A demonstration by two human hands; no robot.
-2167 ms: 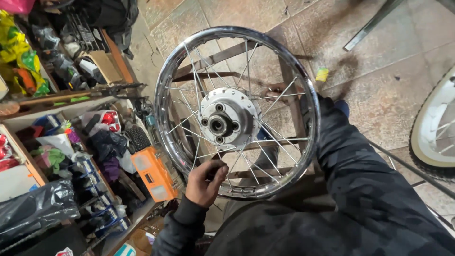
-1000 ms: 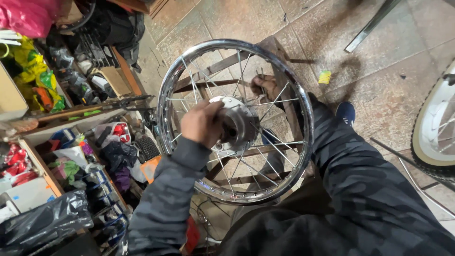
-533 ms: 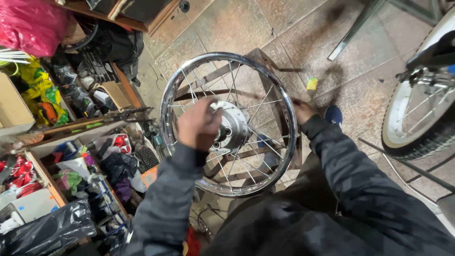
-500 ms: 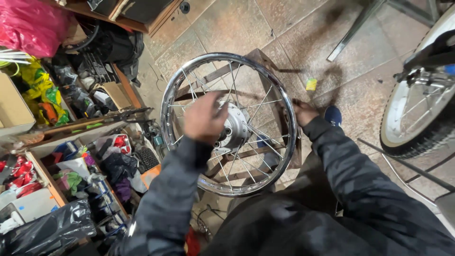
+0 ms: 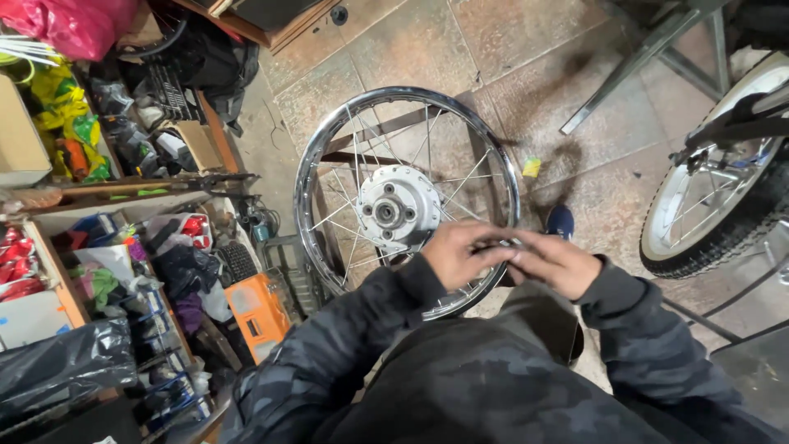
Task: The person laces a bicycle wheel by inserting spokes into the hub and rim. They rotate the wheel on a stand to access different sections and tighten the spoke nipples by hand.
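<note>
1. Spoked wheel (image 5: 407,201), chrome rim, grey hub (image 5: 397,208) in the middle, lies roughly flat on a wooden frame (image 5: 374,136) over the tiled floor (image 5: 509,49), centre of view.
2. Left hand (image 5: 462,252) sits over the wheel's near-right rim, fingers curled, tips meeting the right hand.
3. Right hand (image 5: 552,261) just beside it, fingers touching the left's; both dark sleeves come in from the bottom.
4. Grip: both hands pinch together at one spot over the rim; something small and dark may sit between the fingertips, cannot tell what, too blurred.
5. Tyred wheel (image 5: 723,197) stands at the right edge, well apart.
6. Cluttered shelves (image 5: 107,247) on the left, orange box (image 5: 257,306) near the wheel's left side.
7. Blue shoe (image 5: 560,221) on the floor just right of the rim.
</note>
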